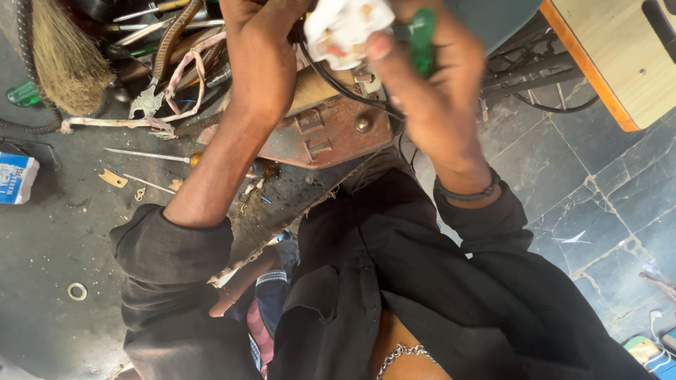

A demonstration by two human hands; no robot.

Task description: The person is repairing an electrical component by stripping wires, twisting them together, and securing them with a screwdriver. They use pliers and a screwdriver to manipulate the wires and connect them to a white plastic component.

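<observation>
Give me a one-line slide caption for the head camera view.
Two hands hold a white plug over a cluttered bench, the right hand also gripping a green-handled screwdriver.

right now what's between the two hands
In the head view, a white plug sits between the left hand and right hand, both gripping it, with a black cable trailing below.

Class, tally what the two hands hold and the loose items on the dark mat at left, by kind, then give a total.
White plug held by left hand and right hand: 1
Green-handled screwdriver: 1
Broom: 1
Pliers: 1
Small box: 1
White ring: 1
Total: 6
</observation>
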